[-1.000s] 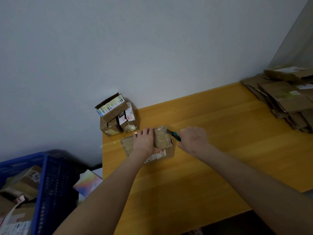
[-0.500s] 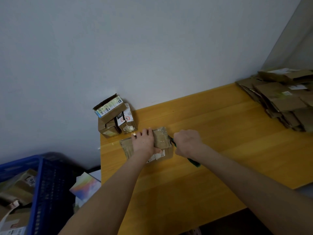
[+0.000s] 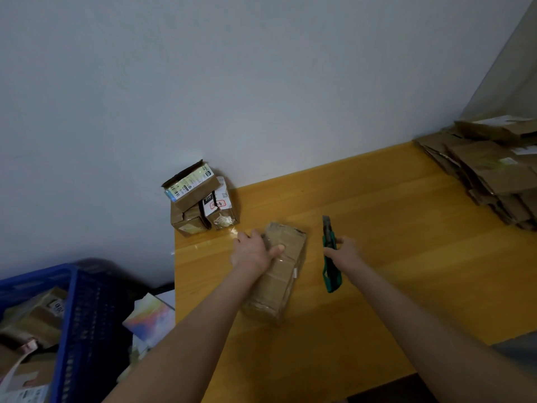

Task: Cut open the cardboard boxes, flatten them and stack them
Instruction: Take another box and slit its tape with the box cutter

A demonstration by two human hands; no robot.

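bench (image 3: pixel 392 242): yellow wood, set against a plain wall.
work piece: taped cardboard box (image 3: pixel 286 266), mid-bench, long axis running 12 to 6 o'clock. It has full box shape and is not flattened. Can't tell whether any tape seam is cut.
left hand (image 3: pixel 251 251): grips the far end of the box from its 9 o'clock side, thumb across the top face and fingers over the far edge.
right hand (image 3: pixel 347 251): curled round the green utility knife (image 3: pixel 332 274), at 3 o'clock of the box and just beside it. The blade is out and points to 12 o'clock, clear of the cardboard.
done: flattened stack (image 3: pixel 494 175) at 2 o'clock, at the bench's far right end. It holds many sheets, loosely fanned.
queue, bench: small boxes (image 3: pixel 200 202) piled against the wall at 11 o'clock, at the far left corner. One has a flap up; all keep their box shape.
queue, floor: blue crate (image 3: pixel 75 315) at 8 o'clock, off the bench, with more cartons (image 3: pixel 43 312) inside.
progress: my read is well underway, not near the end. One box is in hand, and the corner pile and crate are left.
step: likely repositioning the box before the next cut.
risk: exposed blade close to the left hand's thumb.
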